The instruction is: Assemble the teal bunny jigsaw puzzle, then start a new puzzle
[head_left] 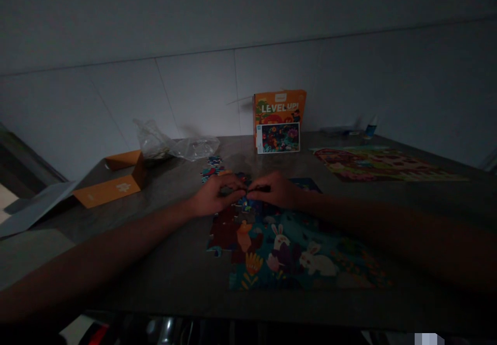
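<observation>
A partly assembled jigsaw puzzle (285, 254) with white rabbits and flowers lies on the table in front of me. Over its upper left part, my left hand (217, 194) and my right hand (277, 190) meet, thumbs and fingertips pinched together. Between and just below the fingertips shows a small blue puzzle piece (245, 204), mostly covered by the fingers. A gap in the picture lies just below it. Past my left hand are several loose puzzle pieces (213, 161). The light is dim, so fine edges are hard to see.
An orange "LEVEL UP!" box (281, 99) stands at the back, a picture card (280, 138) leaning on it. Leftward are an open orange box (111, 192) and clear plastic bags (196, 147). Another puzzle (388, 164) and a small bottle (370, 128) are at right.
</observation>
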Demonstrator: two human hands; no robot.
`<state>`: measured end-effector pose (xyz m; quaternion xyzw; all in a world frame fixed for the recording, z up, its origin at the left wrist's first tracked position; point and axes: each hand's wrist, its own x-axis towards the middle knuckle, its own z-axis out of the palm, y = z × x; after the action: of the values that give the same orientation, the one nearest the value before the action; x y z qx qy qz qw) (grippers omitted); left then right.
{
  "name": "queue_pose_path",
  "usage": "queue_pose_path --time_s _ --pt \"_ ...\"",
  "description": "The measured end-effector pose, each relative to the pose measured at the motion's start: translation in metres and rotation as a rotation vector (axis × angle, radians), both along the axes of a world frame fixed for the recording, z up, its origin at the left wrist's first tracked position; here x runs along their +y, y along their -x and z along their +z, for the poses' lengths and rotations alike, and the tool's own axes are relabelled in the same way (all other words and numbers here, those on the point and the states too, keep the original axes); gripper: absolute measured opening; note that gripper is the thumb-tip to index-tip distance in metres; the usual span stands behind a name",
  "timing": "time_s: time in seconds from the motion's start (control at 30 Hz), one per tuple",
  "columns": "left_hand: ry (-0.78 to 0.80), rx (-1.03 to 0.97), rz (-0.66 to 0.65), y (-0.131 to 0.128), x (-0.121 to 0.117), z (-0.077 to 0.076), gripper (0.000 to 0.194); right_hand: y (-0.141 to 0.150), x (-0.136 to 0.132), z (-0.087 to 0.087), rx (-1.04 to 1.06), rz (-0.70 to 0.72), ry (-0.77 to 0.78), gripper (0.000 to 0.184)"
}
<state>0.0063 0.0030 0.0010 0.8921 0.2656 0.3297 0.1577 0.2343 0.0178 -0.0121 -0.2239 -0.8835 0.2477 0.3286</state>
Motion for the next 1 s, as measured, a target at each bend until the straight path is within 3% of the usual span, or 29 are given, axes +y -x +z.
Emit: queue_pose_path --time_s 0.2,0.4,0.77,0.9,1.0 --pt "0.008 0.023 -0.005 0.000 0.001 -0.001 0.015 0.001 -0.001 -0.002 -0.025 0.002 -0.061 0.022" --pt "-0.003 0.091 -0.044 0.005 -0.002 0.010 0.017 0.004 -0.006 -0.002 -0.058 0.011 -0.070 0.022" --pt "0.159 0.204 -0.156 0.009 -0.006 0.018 0.016 0.006 -0.015 -0.001 -0.114 0.035 -0.165 0.022" --pt "0.201 0.104 -0.025 0.010 0.000 0.018 0.026 0.006 -0.014 -0.001 -0.060 -0.044 -0.143 0.022" --pt "0.033 0.088 0.321 0.019 0.016 0.020 0.037 0.006 -0.010 -0.002 0.035 -0.254 -0.106 0.023"
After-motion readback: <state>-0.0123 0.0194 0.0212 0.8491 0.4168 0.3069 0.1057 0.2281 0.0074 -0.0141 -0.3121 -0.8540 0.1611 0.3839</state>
